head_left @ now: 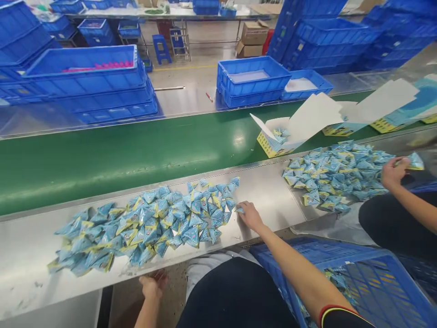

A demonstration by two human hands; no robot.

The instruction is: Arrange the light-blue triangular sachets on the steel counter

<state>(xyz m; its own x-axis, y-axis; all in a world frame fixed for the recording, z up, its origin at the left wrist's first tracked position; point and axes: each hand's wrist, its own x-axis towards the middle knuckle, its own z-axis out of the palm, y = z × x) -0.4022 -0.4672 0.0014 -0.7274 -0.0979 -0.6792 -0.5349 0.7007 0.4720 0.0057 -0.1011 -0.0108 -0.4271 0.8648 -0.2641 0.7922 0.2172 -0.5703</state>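
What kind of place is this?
Probably a factory packing line: a long green conveyor belt, stacked blue plastic crates, and heaps of small blue triangular packets on a steel bench.

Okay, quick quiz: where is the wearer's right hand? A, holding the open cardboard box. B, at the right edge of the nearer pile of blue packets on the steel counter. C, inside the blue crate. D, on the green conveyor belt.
B: the right hand rests on the steel counter, fingertips touching the edge of the packet pile.
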